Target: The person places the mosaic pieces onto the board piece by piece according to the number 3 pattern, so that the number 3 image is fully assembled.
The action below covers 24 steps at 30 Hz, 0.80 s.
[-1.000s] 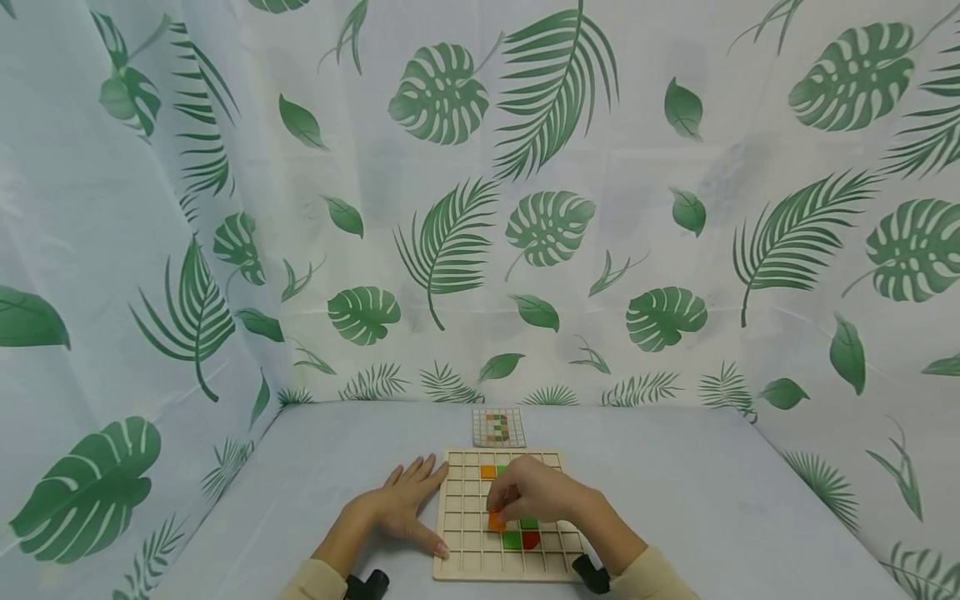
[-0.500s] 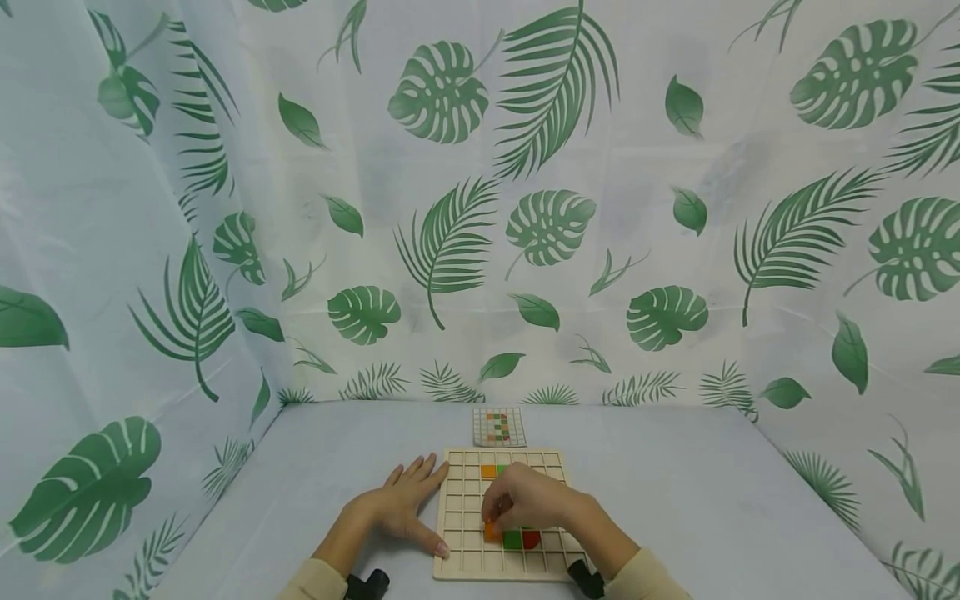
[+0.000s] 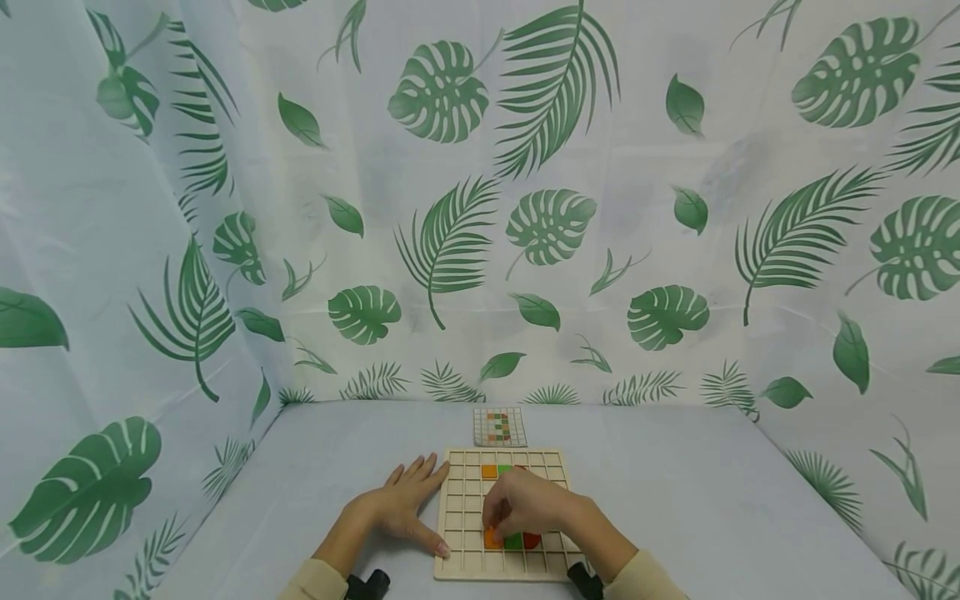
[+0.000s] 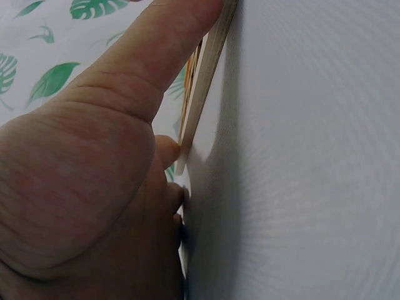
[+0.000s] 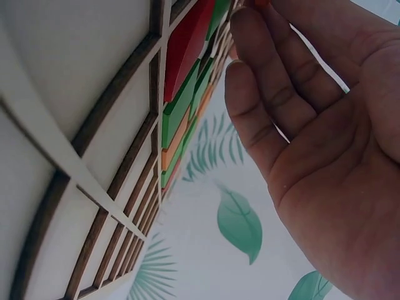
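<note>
A wooden grid board (image 3: 459,521) lies on the white table with coloured tiles in some of its cells. My right hand (image 3: 534,500) reaches over it, its fingertips pinching an orange tile (image 3: 492,540) at a cell in the lower rows. Right beside that tile sit a green tile (image 3: 513,542) and a red tile (image 3: 532,541) with a rounded edge. Farther up the board, another orange tile (image 3: 489,472) shows; my right hand hides several cells between. My left hand (image 3: 397,504) rests with spread fingers along the board's left edge, thumb (image 4: 169,44) on its rim.
Behind the board lies a small printed card (image 3: 499,427) with a grid and coloured squares. Leaf-patterned cloth (image 3: 480,250) hangs around the back and sides of the table (image 3: 675,483). Dark wrist mounts (image 3: 367,585) show near the sleeves.
My right hand has moved slightly left and toward me, bringing the orange tile down into line beside the green one. My left hand has stayed in place.
</note>
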Each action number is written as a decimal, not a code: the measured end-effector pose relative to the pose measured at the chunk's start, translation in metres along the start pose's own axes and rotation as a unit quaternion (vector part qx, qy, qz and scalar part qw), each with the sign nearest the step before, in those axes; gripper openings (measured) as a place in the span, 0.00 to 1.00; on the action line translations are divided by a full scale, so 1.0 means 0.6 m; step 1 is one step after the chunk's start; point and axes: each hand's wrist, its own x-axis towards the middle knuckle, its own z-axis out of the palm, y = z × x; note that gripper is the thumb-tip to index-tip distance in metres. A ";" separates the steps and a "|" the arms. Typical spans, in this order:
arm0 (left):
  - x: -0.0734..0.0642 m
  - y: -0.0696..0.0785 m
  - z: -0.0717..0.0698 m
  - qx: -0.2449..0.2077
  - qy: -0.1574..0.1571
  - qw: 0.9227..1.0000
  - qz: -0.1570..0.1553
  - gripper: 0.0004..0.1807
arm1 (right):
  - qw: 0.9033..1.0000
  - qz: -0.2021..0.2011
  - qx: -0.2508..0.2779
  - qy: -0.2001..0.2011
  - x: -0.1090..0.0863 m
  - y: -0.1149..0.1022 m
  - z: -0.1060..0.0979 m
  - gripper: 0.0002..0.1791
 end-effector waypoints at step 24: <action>-0.003 0.000 0.001 -0.001 0.004 1.000 -0.003 0.72 | 0.999 0.015 -0.042 -0.022 0.001 -0.007 0.004 0.07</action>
